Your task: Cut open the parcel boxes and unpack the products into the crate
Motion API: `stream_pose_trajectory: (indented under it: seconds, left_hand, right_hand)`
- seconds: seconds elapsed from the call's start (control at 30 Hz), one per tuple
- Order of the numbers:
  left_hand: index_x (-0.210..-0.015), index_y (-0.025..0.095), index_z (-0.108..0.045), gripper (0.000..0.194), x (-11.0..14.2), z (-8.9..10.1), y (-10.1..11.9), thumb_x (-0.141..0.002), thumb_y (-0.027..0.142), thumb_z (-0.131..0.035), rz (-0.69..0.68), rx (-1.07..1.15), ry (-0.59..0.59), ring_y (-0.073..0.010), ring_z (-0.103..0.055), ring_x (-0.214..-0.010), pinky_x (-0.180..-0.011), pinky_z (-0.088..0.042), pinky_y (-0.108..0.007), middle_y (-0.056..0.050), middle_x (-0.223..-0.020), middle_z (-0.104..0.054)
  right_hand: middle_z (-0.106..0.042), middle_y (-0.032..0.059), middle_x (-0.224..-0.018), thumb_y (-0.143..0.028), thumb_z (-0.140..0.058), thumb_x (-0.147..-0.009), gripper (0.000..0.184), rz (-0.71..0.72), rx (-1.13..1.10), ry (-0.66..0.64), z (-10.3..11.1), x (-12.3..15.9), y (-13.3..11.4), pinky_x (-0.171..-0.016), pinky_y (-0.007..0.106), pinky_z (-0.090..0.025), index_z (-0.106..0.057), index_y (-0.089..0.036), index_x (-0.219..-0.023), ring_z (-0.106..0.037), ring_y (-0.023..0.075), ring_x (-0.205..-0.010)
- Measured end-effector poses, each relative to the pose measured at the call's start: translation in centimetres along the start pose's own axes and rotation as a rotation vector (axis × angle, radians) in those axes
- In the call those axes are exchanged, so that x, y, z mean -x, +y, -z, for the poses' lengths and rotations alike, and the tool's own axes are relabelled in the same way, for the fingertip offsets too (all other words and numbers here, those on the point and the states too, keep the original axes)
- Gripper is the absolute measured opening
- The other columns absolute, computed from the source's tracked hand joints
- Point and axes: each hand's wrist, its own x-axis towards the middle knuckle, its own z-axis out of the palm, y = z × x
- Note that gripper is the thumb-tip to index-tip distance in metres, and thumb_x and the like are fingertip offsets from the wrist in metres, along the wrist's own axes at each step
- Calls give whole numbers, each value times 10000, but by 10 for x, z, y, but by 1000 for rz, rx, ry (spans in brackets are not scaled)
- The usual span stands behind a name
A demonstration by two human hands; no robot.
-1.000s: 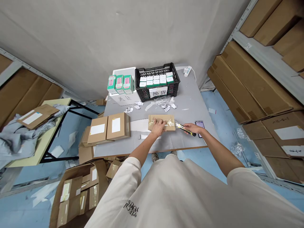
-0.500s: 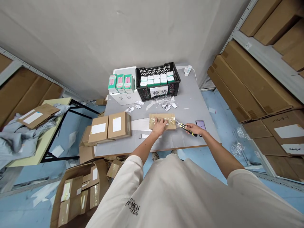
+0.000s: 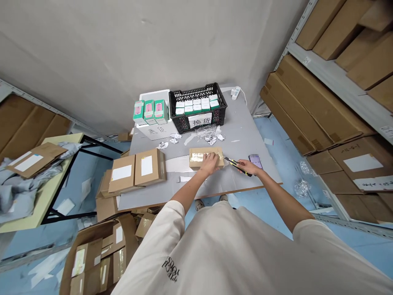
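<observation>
A small taped cardboard box (image 3: 196, 157) lies on the grey table (image 3: 245, 139) in front of me. My left hand (image 3: 210, 163) holds it from the near side, fingers bent over its top towards the right end. In my right hand (image 3: 247, 167) is a yellow-and-black utility knife (image 3: 235, 163), gripped by the handle. Its blade end points left, close to the box's right end; whether it touches cannot be made out. Beside the right hand lies a phone (image 3: 256, 161) with a lit screen.
Two labelled cardboard boxes (image 3: 150, 167) stand on the table's left. Behind are a black crate (image 3: 221, 116) of small white-and-green boxes, a white foam box (image 3: 153, 132), crumpled paper (image 3: 211, 140) and a power strip (image 3: 235, 93). A large carton (image 3: 127, 233) stands lower left.
My left hand has slid to the right along the box top. The knife in my right hand is angled a little differently at the box's right end. The whole view has shifted slightly.
</observation>
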Motion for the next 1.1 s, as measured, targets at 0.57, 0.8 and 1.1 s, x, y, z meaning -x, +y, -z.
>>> stream_pose_trajectory:
  seconds: [0.57, 0.8, 1.1]
  left_hand:
    - [-1442, 175, -423, 679, -27, -27, 7, -840, 233, -732, -27, 39, 25, -303, -565, -1303, -1257, -169, -496, -156, -1358, -546]
    - [-1490, 198, -392, 711, -23, -20, 6, -865, 284, -719, -16, 79, -20, -316, -569, -1299, -1259, -156, -525, -156, -1380, -547]
    - [-1547, 266, -380, 579, -17, 2, -16, -977, 234, -477, 190, 126, 116, -306, -427, -1429, -1186, -322, -495, -140, -1578, -433]
  right_hand:
    - [-647, -5, -655, -618, -623, -872, 399, -5, 13, 89, 1, -10, -18, -515, 241, -436, -653, -229, -952, -584, 164, -597]
    - [-676, 9, -719, -622, -590, -897, 414, 29, -19, 108, 3, -12, -15, -591, 241, -473, -627, -213, -955, -624, 166, -677]
    - [-749, 41, -910, -582, -508, -968, 433, 19, 58, 228, -4, -10, -18, -635, 262, -496, -633, -221, -1171, -646, 178, -736]
